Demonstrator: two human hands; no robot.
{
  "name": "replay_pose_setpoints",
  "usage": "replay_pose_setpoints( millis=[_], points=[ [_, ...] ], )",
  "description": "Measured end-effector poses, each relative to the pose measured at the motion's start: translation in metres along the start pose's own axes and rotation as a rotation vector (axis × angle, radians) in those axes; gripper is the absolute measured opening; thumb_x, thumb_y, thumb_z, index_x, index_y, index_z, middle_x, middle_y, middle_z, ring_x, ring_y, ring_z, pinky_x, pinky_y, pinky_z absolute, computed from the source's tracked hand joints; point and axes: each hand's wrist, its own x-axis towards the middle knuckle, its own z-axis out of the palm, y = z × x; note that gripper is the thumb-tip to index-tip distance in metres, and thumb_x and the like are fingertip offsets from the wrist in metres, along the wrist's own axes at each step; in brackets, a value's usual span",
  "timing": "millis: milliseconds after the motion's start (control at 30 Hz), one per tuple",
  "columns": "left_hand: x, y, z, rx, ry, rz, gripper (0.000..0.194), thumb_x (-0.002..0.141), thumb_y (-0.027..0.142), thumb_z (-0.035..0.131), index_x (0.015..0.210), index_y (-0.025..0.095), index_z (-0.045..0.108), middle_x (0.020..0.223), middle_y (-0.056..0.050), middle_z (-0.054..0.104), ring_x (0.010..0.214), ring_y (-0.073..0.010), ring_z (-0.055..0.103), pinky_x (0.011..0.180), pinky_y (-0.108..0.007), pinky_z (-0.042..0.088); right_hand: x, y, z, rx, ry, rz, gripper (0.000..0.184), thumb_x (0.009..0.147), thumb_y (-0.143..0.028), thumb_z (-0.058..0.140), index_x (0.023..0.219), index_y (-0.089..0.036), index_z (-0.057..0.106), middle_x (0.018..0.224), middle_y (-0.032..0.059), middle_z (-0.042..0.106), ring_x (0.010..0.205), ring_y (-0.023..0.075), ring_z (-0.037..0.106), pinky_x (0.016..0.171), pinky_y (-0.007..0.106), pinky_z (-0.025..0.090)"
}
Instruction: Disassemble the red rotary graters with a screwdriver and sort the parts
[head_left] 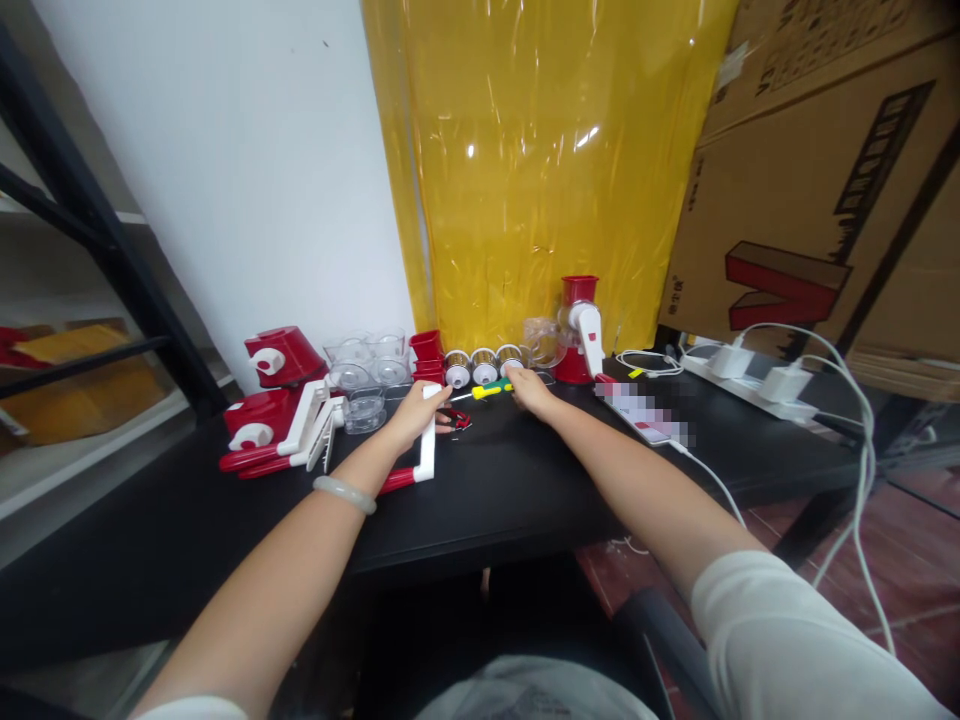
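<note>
My left hand [417,414] is closed around a white crank handle [427,452] with a red grip, just above the black table. Beside its fingertips lies a small red and black piece [459,419] that I cannot identify. My right hand [532,391] has its fingers closed on the green end of a yellow-and-green screwdriver [486,391], whose shaft points left toward the crank handle. Behind both hands stand three metal grater drums [484,367] with white ends. An assembled red and white rotary grater [579,335] stands behind my right hand.
Red grater bodies [274,357] and more white crank handles [306,425] lie at the left, near clear plastic parts [367,365]. A charging phone [637,412] and a power strip [746,388] with cables are at the right. A yellow curtain [540,180] and a cardboard box [810,220] rise behind.
</note>
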Motion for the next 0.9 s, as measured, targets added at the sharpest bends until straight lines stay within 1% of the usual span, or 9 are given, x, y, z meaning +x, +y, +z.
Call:
replay_pose_setpoints(
  millis=[100,133,267,467,633,700,800,900],
  points=[
    [0.001,0.0,0.0,-0.003,0.002,-0.003,0.024,0.093,0.027,0.067,0.103,0.019,0.046,0.084,-0.003,0.062,0.052,-0.0113,0.059,0.053,-0.034,0.062,-0.002,-0.003,0.004,0.158,-0.008,0.14,0.032,0.097,-0.041,0.042,0.071,-0.022,0.045,0.04,-0.0068,0.036,0.036,0.0111,0.034,0.044,0.024,0.027],
    [0.001,0.0,0.0,-0.005,0.005,-0.002,0.024,0.093,0.027,0.067,0.102,0.02,0.046,0.084,-0.002,0.062,0.052,-0.0114,0.059,0.053,-0.034,0.062,-0.003,-0.004,0.005,0.197,-0.016,0.161,0.03,0.097,-0.039,0.043,0.072,-0.022,0.045,0.039,-0.0073,0.036,0.035,0.0106,0.033,0.042,0.024,0.026],
    [-0.001,0.001,-0.001,-0.014,0.007,0.003,0.028,0.091,0.029,0.07,0.102,0.02,0.047,0.084,-0.002,0.063,0.053,-0.0119,0.059,0.054,-0.034,0.062,-0.006,-0.007,0.007,0.264,-0.014,0.168,0.027,0.097,-0.038,0.045,0.074,-0.023,0.044,0.039,-0.0088,0.034,0.033,0.0089,0.03,0.04,0.022,0.026],
    [-0.001,0.002,-0.001,-0.028,-0.004,0.013,0.024,0.092,0.027,0.068,0.102,0.02,0.048,0.085,-0.002,0.062,0.053,-0.0118,0.06,0.054,-0.033,0.062,-0.003,-0.004,0.007,0.386,-0.013,0.153,0.03,0.089,-0.044,0.059,0.073,-0.023,0.046,0.042,-0.0084,0.039,0.035,0.0076,0.033,0.039,0.02,0.024],
    [0.0,0.002,-0.002,-0.038,-0.004,0.019,0.023,0.093,0.027,0.067,0.102,0.02,0.047,0.085,-0.002,0.063,0.054,-0.0128,0.061,0.055,-0.034,0.062,-0.003,-0.005,0.009,0.451,0.005,0.174,0.028,0.087,-0.041,0.063,0.073,-0.021,0.048,0.049,-0.0076,0.042,0.041,0.0064,0.038,0.041,0.017,0.028],
    [0.0,0.001,-0.002,-0.042,-0.008,0.022,0.026,0.091,0.028,0.07,0.102,0.02,0.048,0.086,-0.002,0.063,0.054,-0.0127,0.061,0.056,-0.034,0.062,-0.004,-0.007,0.009,0.48,-0.001,0.183,0.027,0.086,-0.041,0.063,0.074,-0.021,0.048,0.051,-0.0075,0.042,0.042,0.0062,0.039,0.043,0.016,0.03],
    [0.0,0.001,-0.002,-0.047,-0.012,0.024,0.032,0.087,0.031,0.074,0.102,0.02,0.048,0.088,-0.002,0.064,0.054,-0.0118,0.06,0.057,-0.034,0.062,-0.007,-0.011,0.009,0.488,-0.008,0.196,0.019,0.09,-0.034,0.054,0.077,-0.021,0.051,0.051,-0.0069,0.043,0.043,0.007,0.039,0.045,0.017,0.036],
    [-0.001,0.001,-0.002,-0.047,-0.018,0.024,0.033,0.088,0.031,0.074,0.103,0.019,0.048,0.089,-0.003,0.064,0.054,-0.0116,0.06,0.055,-0.033,0.062,-0.008,-0.014,0.008,0.47,-0.005,0.218,0.01,0.09,-0.026,0.049,0.083,-0.02,0.054,0.05,-0.0076,0.043,0.041,0.0081,0.04,0.047,0.02,0.042]
  ],
)
